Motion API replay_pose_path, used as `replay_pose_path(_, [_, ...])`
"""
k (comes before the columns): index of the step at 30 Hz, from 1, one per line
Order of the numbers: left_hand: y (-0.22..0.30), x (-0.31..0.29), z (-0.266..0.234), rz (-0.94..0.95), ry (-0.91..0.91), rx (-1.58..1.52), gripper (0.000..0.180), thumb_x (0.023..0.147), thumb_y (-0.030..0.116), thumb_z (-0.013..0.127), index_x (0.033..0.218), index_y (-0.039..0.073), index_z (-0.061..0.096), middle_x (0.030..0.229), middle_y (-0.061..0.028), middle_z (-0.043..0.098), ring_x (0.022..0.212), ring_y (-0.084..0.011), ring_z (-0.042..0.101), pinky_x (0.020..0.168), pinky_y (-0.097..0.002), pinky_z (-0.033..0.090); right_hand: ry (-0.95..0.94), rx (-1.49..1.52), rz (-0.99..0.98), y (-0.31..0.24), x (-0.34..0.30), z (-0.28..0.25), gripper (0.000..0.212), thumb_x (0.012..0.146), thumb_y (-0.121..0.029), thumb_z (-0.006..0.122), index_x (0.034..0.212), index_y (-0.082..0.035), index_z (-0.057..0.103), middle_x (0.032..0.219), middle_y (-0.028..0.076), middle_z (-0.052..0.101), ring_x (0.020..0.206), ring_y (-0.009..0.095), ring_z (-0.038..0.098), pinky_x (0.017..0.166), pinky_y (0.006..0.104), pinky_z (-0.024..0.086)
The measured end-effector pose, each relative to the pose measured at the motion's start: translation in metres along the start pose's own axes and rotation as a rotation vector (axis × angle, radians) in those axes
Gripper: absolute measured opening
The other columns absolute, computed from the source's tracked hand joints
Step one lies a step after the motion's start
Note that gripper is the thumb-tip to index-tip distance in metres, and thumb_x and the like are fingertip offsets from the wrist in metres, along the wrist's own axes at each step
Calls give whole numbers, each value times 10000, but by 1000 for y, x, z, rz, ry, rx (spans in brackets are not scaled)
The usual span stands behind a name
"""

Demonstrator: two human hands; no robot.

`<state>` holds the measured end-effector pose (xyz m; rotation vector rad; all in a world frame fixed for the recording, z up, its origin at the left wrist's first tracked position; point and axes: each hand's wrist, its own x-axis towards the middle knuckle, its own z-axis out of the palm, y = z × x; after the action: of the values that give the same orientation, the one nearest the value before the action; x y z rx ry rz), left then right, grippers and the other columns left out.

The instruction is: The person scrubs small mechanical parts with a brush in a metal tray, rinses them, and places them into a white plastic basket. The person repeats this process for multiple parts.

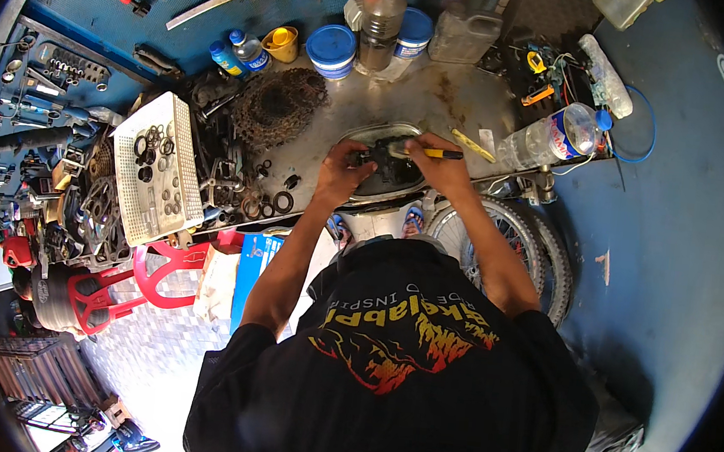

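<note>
An oval metal tray [375,198] with dark, wet-looking contents lies near the front edge of the metal workbench. My right hand [441,169] is closed around a brush [443,154] with a yellow and black handle, its pale bristles pointing left over the tray. At the tray's left side, my left hand [345,173] has its fingers curled around a small dark part [377,152], whose exact kind I cannot make out. The bristles appear to touch this part or lie right beside it.
A heap of greasy sprockets [279,107] lies left of the tray, with a cream perforated basket [158,169] of rings beyond. Blue-lidded tubs [331,51] and a dark bottle [381,30] stand behind. A clear bottle [550,137] lies right; bicycle wheels [507,243] stand below the bench.
</note>
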<state>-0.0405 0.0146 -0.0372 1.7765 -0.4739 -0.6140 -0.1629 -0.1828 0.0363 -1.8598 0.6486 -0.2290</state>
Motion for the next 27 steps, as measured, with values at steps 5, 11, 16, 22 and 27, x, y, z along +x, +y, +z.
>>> replay_pose_path(5, [8, 1, -1, -13, -23, -10, 329, 879, 104, 859, 1163, 45, 703, 783, -33, 672, 722, -113, 654, 650, -285, 575, -63, 110, -427, -16, -7, 30, 179, 968, -166, 782, 925, -2, 726, 795, 98, 699, 718, 149, 644, 671, 323, 505])
replay_pose_path(11, [22, -11, -7, -100, 39, -265, 254, 942, 40, 788, 1157, -16, 665, 836, -28, 676, 755, -81, 633, 653, -272, 597, 28, -22, -290, -7, -3, 23, 234, 962, -217, 792, 912, 2, 727, 755, 74, 680, 720, 107, 608, 681, 303, 507])
replay_pose_path(16, [29, -11, -16, -118, -53, -329, 281, 954, 39, 786, 1180, 1, 624, 980, -49, 686, 902, -126, 658, 778, -324, 650, -56, 96, -205, -13, -3, 24, 249, 976, -245, 780, 958, 2, 747, 755, 81, 691, 727, 99, 608, 694, 296, 514])
replay_pose_path(22, [28, -10, -12, -93, 2, -288, 261, 946, 48, 800, 1140, 8, 630, 871, -11, 619, 790, -88, 587, 699, -289, 591, -134, 156, -355, -14, -7, 20, 190, 973, -181, 781, 949, 3, 743, 751, 85, 680, 719, 85, 580, 675, 290, 508])
replay_pose_path(27, [19, -9, -5, -98, 45, -225, 263, 925, 67, 829, 1095, 8, 637, 785, 18, 596, 677, -61, 545, 601, -249, 518, 56, 108, -256, -7, -9, 27, 172, 956, -137, 800, 907, 5, 717, 754, 69, 673, 705, 94, 612, 641, 289, 507])
